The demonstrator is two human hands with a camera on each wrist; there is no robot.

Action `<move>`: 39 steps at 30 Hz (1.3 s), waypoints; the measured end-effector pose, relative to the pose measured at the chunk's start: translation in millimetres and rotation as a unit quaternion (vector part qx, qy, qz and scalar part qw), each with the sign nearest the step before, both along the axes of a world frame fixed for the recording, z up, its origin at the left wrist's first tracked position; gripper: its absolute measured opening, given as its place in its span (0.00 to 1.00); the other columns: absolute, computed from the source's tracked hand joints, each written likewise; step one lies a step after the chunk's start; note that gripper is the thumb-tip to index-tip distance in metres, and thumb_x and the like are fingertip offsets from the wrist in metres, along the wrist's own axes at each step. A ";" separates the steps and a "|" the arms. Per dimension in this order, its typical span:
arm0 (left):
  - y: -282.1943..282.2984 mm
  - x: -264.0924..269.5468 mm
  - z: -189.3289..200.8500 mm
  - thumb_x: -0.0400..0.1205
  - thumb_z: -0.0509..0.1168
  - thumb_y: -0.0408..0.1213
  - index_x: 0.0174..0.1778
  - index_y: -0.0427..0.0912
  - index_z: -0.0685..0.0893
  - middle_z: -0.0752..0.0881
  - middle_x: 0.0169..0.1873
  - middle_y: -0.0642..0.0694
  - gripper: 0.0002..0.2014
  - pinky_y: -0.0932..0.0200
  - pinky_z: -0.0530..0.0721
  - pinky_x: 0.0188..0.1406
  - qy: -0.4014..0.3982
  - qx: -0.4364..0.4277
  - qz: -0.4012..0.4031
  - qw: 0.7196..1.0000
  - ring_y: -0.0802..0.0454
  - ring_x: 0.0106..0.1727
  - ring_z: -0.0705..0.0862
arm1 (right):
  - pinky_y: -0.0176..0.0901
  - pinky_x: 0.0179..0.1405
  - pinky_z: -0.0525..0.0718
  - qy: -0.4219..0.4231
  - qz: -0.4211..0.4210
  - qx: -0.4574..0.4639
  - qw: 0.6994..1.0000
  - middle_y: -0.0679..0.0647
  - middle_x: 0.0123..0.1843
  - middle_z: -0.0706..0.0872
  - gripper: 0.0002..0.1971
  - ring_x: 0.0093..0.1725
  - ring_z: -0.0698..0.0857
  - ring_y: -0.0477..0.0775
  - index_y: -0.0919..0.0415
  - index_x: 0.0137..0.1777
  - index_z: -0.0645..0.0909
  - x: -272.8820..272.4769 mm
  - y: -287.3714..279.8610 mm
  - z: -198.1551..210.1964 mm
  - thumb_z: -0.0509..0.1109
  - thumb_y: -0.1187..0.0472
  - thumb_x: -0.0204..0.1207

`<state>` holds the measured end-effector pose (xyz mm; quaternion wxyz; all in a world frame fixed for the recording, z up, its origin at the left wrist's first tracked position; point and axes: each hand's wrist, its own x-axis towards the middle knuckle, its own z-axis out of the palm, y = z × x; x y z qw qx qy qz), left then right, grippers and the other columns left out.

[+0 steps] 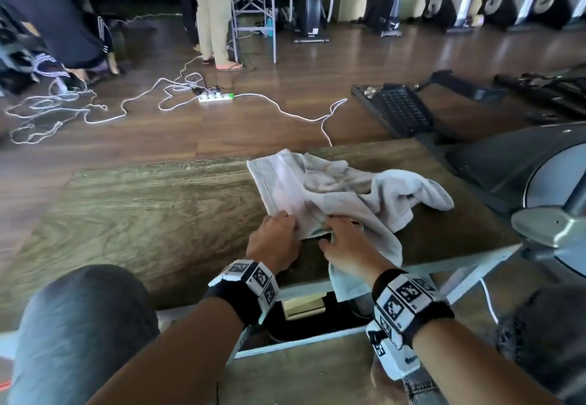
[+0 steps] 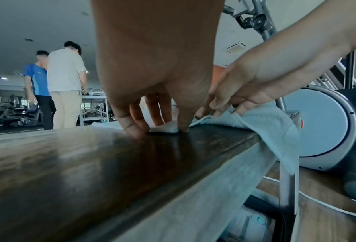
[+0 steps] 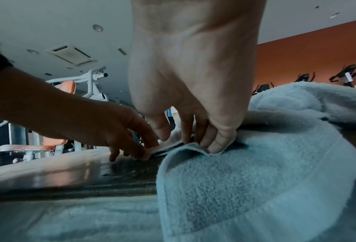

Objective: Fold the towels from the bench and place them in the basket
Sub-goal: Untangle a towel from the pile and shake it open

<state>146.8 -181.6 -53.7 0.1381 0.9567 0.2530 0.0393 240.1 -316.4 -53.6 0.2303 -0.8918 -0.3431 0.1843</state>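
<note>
Head view: one pale towel (image 1: 333, 189) lies crumpled and unfolded on the bench (image 1: 142, 214), one end hanging over the near edge, with the left hand (image 1: 272, 241) and right hand (image 1: 347, 246) both at its near hem; no basket is visible, so folding appears barely started. Left wrist view: the left fingertips (image 2: 181, 126) pinch a towel corner against the bench top. Right wrist view: the right fingers (image 3: 216, 144) pinch the hem, though their hold is partly hidden.
</note>
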 end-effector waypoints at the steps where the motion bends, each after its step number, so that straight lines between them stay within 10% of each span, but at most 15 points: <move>1: 2.4 0.0 3.8 0.83 0.63 0.40 0.60 0.44 0.81 0.81 0.57 0.46 0.11 0.45 0.83 0.53 0.008 0.021 0.002 1.000 0.43 0.61 0.81 | 0.58 0.67 0.79 0.000 0.003 0.009 1.000 0.55 0.70 0.79 0.19 0.70 0.77 0.63 0.55 0.68 0.77 3.1 0.2 0.2 0.64 0.55 0.78; 6: 25.9 -6.9 18.0 0.80 0.62 0.47 0.50 0.41 0.84 0.85 0.50 0.40 0.14 0.52 0.81 0.40 0.049 0.002 -0.002 0.999 0.41 0.47 0.86 | 0.41 0.45 0.75 0.006 0.006 0.029 1.000 0.51 0.57 0.82 0.13 0.55 0.81 0.53 0.58 0.61 0.76 14.9 -3.0 6.2 0.66 0.55 0.80; 10: 30.7 -18.9 34.7 0.85 0.59 0.47 0.37 0.44 0.73 0.82 0.37 0.43 0.14 0.56 0.72 0.32 -0.047 -0.103 -0.019 0.993 0.50 0.34 0.78 | 0.40 0.51 0.80 -0.017 0.034 0.062 0.997 0.50 0.64 0.80 0.26 0.59 0.81 0.50 0.56 0.72 0.65 11.8 -5.5 13.9 0.72 0.54 0.79; 16: 29.7 -51.0 49.6 0.85 0.61 0.38 0.47 0.46 0.76 0.80 0.28 0.54 0.03 0.68 0.72 0.26 -0.211 -0.184 -0.043 0.959 0.62 0.25 0.76 | 0.48 0.52 0.87 -0.017 0.067 0.131 0.989 0.49 0.64 0.82 0.45 0.57 0.85 0.51 0.48 0.83 0.51 -7.8 20.1 24.6 0.77 0.55 0.74; 22: 37.1 -70.6 64.3 0.82 0.67 0.39 0.53 0.50 0.80 0.85 0.34 0.44 0.06 0.55 0.80 0.33 -0.268 -0.213 -0.066 0.937 0.49 0.32 0.82 | 0.58 0.45 0.89 -0.093 0.101 0.093 0.986 0.50 0.52 0.88 0.22 0.50 0.89 0.58 0.46 0.61 0.76 -31.0 61.3 40.9 0.59 0.39 0.71; 26: 47.9 -84.9 74.1 0.74 0.76 0.41 0.60 0.51 0.77 0.86 0.47 0.46 0.21 0.60 0.83 0.39 -0.318 -0.209 -0.071 0.922 0.50 0.41 0.85 | 0.56 0.56 0.86 0.019 0.079 0.208 0.975 0.50 0.52 0.89 0.14 0.53 0.87 0.55 0.48 0.58 0.83 -45.2 82.3 61.7 0.62 0.60 0.76; 29: 64.8 -91.3 67.4 0.67 0.78 0.48 0.67 0.57 0.77 0.80 0.59 0.50 0.31 0.58 0.85 0.54 -0.302 -0.246 -0.015 0.921 0.55 0.55 0.85 | 0.26 0.53 0.80 0.140 0.053 0.294 0.944 0.37 0.53 0.83 0.22 0.52 0.82 0.34 0.49 0.65 0.80 -58.1 84.4 86.5 0.56 0.73 0.82; 31: 71.4 -92.9 62.1 0.71 0.75 0.48 0.56 0.53 0.84 0.85 0.48 0.48 0.18 0.49 0.87 0.46 -0.274 -0.232 0.003 0.933 0.58 0.47 0.86 | 0.17 0.47 0.74 0.167 0.072 0.333 0.925 0.35 0.53 0.81 0.23 0.50 0.80 0.27 0.49 0.67 0.78 -60.4 84.0 92.0 0.55 0.75 0.83; 34: 71.8 -94.4 65.2 0.80 0.69 0.42 0.31 0.46 0.79 0.80 0.25 0.53 0.12 0.59 0.76 0.29 -0.271 -0.193 0.033 0.942 0.63 0.27 0.75 | 0.34 0.50 0.79 0.086 0.129 0.351 0.923 0.45 0.55 0.87 0.18 0.54 0.84 0.44 0.53 0.63 0.82 -59.9 88.0 88.7 0.63 0.73 0.79; 39: 80.6 -98.0 63.8 0.80 0.67 0.45 0.50 0.47 0.86 0.90 0.41 0.54 0.08 0.63 0.85 0.37 -0.352 -0.228 0.112 0.901 0.60 0.43 0.87 | 0.44 0.43 0.83 -0.060 0.094 0.175 0.978 0.53 0.60 0.85 0.27 0.53 0.85 0.51 0.52 0.68 0.74 -41.8 84.3 61.8 0.77 0.47 0.71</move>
